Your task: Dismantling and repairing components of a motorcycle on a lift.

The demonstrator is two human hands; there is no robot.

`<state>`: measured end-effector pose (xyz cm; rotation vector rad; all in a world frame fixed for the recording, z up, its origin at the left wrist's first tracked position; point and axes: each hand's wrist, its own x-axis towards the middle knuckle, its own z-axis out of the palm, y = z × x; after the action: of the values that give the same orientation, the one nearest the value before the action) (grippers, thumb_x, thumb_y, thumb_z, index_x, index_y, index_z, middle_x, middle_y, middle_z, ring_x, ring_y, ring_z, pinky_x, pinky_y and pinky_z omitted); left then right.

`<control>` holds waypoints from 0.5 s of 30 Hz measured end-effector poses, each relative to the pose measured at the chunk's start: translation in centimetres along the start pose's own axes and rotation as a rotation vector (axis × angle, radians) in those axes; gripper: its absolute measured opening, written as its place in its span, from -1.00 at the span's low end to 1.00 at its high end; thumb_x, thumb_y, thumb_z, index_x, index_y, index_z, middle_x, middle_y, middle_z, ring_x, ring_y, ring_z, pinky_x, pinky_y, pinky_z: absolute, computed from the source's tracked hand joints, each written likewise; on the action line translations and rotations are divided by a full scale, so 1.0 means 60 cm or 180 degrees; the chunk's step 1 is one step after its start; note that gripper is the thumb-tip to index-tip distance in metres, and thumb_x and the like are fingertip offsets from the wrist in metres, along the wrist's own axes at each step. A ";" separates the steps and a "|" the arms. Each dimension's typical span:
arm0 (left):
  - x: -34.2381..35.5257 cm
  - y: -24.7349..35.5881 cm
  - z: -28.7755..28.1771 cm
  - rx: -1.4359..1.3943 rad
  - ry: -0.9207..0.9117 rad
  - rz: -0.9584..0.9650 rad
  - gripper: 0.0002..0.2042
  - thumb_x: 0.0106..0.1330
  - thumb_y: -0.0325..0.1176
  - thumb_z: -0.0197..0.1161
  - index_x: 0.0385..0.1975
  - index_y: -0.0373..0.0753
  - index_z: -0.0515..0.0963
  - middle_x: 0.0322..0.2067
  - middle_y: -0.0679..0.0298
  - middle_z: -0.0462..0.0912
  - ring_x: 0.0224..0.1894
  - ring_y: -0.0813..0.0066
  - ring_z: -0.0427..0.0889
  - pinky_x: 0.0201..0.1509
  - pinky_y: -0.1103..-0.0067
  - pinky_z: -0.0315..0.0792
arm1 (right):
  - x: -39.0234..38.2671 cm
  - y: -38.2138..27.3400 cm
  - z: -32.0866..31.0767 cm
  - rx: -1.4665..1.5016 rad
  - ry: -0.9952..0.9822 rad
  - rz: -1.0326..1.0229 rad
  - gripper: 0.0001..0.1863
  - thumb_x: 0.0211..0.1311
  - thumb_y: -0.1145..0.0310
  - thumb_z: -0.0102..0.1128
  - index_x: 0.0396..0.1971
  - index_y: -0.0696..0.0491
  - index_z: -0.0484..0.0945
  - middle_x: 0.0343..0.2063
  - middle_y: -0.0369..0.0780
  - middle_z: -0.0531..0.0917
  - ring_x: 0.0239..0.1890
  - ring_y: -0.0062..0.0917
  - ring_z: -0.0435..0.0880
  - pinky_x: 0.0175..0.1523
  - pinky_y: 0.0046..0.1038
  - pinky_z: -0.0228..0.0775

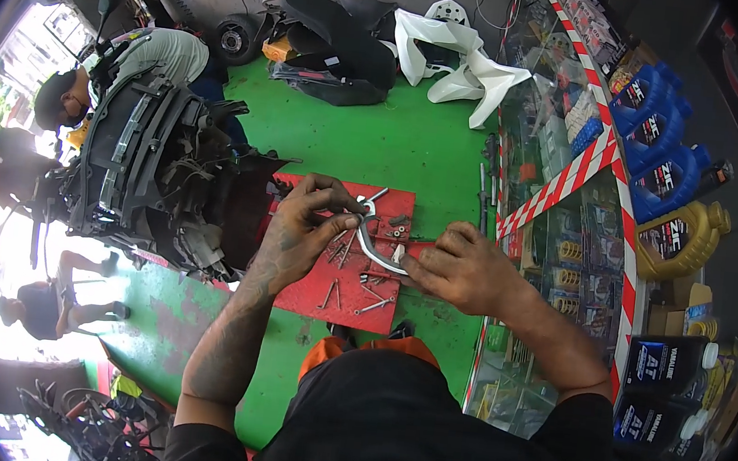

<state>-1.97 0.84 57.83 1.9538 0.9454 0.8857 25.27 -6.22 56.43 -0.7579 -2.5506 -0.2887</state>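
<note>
A curved silver lever (372, 251), shaped like a motorcycle's hand lever, is held between my hands above a red board (303, 300). My left hand (314, 220) pinches its wider, ring-like end between thumb and fingers. The fingers of my right hand (455, 268) close on the slimmer end, hiding its tip. Under the lever, several bolts (340, 250) and small metal parts lie scattered on the board. Long metal pieces (374, 306) rest near its right edge.
A partly stripped motorcycle (150, 171) stands at left, with a person (162, 56) bent over it. Black and white body panels (442, 45) lie at the far wall. Along the right runs a glass display case (557, 241) edged in red-white tape, with oil bottles (678, 241) on it.
</note>
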 end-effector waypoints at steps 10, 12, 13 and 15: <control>0.000 0.012 0.013 -0.1185 -0.0086 -0.1301 -0.68 0.40 -0.43 0.34 0.10 -0.34 0.54 -0.15 0.18 0.67 -0.08 0.46 0.70 -0.14 0.56 0.62 | -0.014 0.006 0.004 -0.0178 0.0128 -0.0567 -0.82 -0.06 0.27 0.27 -0.40 -0.04 0.68 -0.22 -0.43 0.56 -0.12 -0.57 0.51 0.18 -0.37 0.42; -0.003 0.004 0.008 -0.1303 -0.0296 -0.1386 -0.67 0.43 -0.40 0.32 0.11 -0.36 0.49 -0.16 0.16 0.68 -0.09 0.44 0.71 -0.12 0.54 0.63 | -0.018 0.009 0.004 -0.0165 0.0134 -0.0808 -0.82 -0.06 0.28 0.30 -0.41 -0.03 0.67 -0.23 -0.43 0.56 -0.13 -0.58 0.51 0.17 -0.38 0.42; -0.004 -0.001 0.007 -0.1423 -0.0501 -0.1464 -0.66 0.45 -0.38 0.30 0.11 -0.38 0.45 -0.17 0.13 0.69 -0.10 0.42 0.73 -0.10 0.52 0.64 | -0.016 0.010 0.005 -0.0159 0.0138 -0.0810 -0.82 -0.06 0.28 0.30 -0.41 -0.03 0.67 -0.23 -0.43 0.56 -0.13 -0.58 0.51 0.17 -0.38 0.42; -0.018 -0.009 0.017 -0.1814 -0.0498 -0.1659 -0.69 0.46 -0.37 0.29 0.07 -0.38 0.45 -0.17 0.13 0.69 -0.09 0.40 0.73 -0.05 0.49 0.65 | -0.014 0.012 0.005 -0.0172 0.0266 -0.0945 -0.83 -0.05 0.29 0.32 -0.40 -0.03 0.68 -0.23 -0.43 0.55 -0.14 -0.59 0.50 0.16 -0.40 0.42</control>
<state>-1.78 -0.20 56.65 1.1941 0.9216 0.5988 26.19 -5.93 55.78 -0.3741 -2.5799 -0.4758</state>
